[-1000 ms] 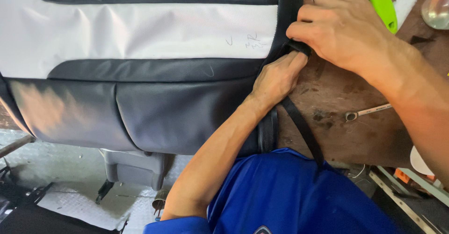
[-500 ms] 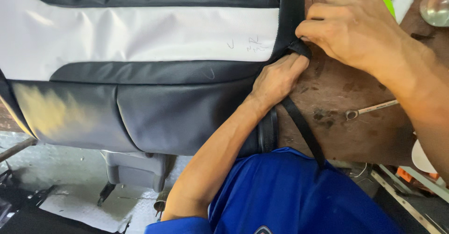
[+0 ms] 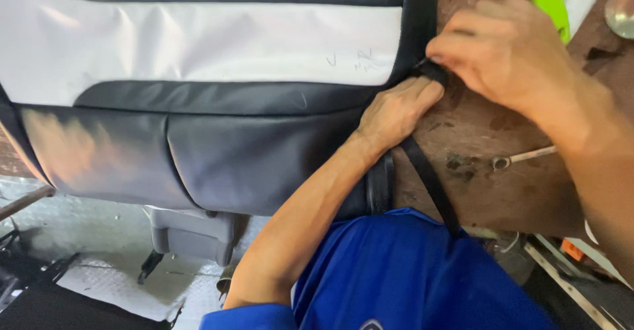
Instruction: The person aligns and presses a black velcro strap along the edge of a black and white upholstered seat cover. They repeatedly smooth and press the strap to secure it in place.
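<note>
Head view, seat cover: we see the black and white seat cover spread over the brown bench.
Left hand: our left hand presses, fingers together, on the cover's edge.
Right hand: our right hand pinches the black strap at that corner.
Progress: we judge the cover laid out and the strap unfinished.
Change: the right hand has shifted slightly left.

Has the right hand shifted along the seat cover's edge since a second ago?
Barely. The right hand still pinches the black strap at the seat cover edge, beside the left hand.
</note>
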